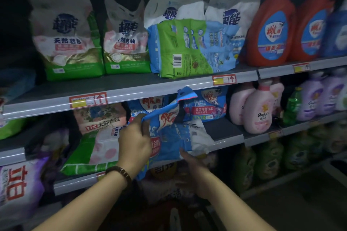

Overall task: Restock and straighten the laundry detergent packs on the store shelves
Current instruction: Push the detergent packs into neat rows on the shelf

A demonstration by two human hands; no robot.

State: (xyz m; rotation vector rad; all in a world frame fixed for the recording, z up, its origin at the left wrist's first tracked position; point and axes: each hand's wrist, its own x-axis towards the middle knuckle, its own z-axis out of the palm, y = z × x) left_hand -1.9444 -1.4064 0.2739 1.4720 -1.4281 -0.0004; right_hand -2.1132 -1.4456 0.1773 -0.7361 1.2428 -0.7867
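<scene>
A blue and white detergent pack (174,133) hangs at the front of the middle shelf (225,133), its top flap folded up toward the shelf above. My left hand (135,142), with a bracelet on the wrist, grips the pack's upper left edge. From below, my right hand (195,170) supports its bottom right corner with the fingers curled under it. Behind it stand two more blue packs of the same brand (204,105). On the upper shelf a green and blue pack (187,47) leans backwards-facing against white bags.
White and green powder bags (63,33) fill the upper shelf's left; red bottles (270,30) stand at its right. Pink bottles (257,107) and purple ones sit right of the blue packs. A pink and green bag (97,148) lies tilted to the left. Green bottles line the lower shelf.
</scene>
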